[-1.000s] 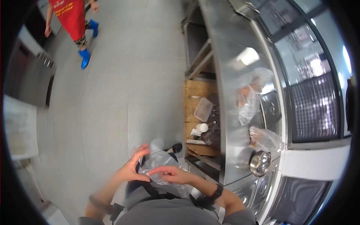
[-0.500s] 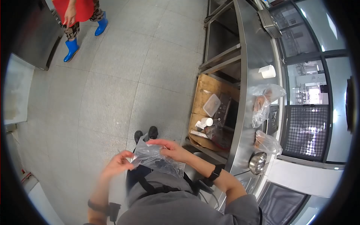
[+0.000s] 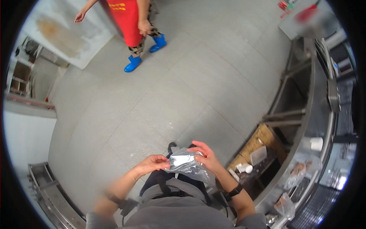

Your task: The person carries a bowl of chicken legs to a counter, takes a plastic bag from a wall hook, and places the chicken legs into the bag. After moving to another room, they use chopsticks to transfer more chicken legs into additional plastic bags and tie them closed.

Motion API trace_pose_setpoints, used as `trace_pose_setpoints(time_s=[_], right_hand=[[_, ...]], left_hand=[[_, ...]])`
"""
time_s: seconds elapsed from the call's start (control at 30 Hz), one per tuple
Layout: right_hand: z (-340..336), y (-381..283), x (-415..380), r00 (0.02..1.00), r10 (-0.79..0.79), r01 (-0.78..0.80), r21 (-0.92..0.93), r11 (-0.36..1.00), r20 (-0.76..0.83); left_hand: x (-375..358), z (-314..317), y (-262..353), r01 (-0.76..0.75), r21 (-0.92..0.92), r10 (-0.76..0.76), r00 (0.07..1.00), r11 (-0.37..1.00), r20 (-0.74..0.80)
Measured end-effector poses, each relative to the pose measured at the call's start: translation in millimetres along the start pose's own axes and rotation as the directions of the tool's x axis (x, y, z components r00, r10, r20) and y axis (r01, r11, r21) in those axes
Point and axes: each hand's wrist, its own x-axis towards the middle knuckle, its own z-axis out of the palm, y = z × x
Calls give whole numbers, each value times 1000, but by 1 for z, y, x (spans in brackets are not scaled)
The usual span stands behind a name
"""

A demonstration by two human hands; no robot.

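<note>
A clear plastic bag (image 3: 187, 163) is held crumpled in front of my waist, with light glinting off its upper part. My left hand (image 3: 154, 163) is closed in a pinch on the bag's left edge. At the other side, my right hand (image 3: 207, 157) grips the bag between thumb and fingers, its upper fingers stretched outward. The bag's lower part hangs loose towards my right forearm. I cannot make out anything inside it.
A person in a red apron (image 3: 127, 23) and blue boots stands ahead. To my right runs a metal counter (image 3: 272, 194) with plastic bags of brownish food (image 3: 301, 170) and a white cup (image 3: 316, 143). Below it, a shelf holds a plastic tub (image 3: 258, 155). A metal unit (image 3: 57, 191) stands left.
My view has swung left, so the counter sits farther right. My hands have drawn closer together on the bag. The person in the apron shows more fully, one arm held out.
</note>
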Motion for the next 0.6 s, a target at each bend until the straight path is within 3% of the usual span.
trace_pose_setpoints(time_s=[0.07,0.2,0.27,0.3,0.43,0.5,0.53,0.57,0.6], right_hand=[[26,-7,20,998,25,-23,-29,999,53],[94,-13,73,987,85,-70,-111,991,136],[134,-4,111,985,72,-35,-229,973,154],[157,4,131,982,63,-10,-282,959,178],[253,34,190,943,173,-15,-483,876,285],[309,61,229,884,235,25,-544,839,403],[331,66,247,846,327,156,-782,604,421],[357,69,264,828,291,242,-775,584,479],[337,53,266,800,247,335,-749,572,547]], left_hand=[[-18,-20,-1,31,-17,-31,999,999,-19],[-50,-75,-23,-142,-126,135,989,982,-66],[-70,-114,-32,-228,-77,219,970,971,-109],[-84,-136,-36,-268,-48,259,955,962,-143],[-152,-219,-74,-349,-308,201,884,885,-423],[-192,-260,-89,-465,-399,204,814,790,-544],[-206,-278,-101,-532,-412,204,761,740,-616],[-218,-298,-114,-596,-414,199,704,689,-682],[-201,-277,-115,-645,-401,176,641,651,-747]])
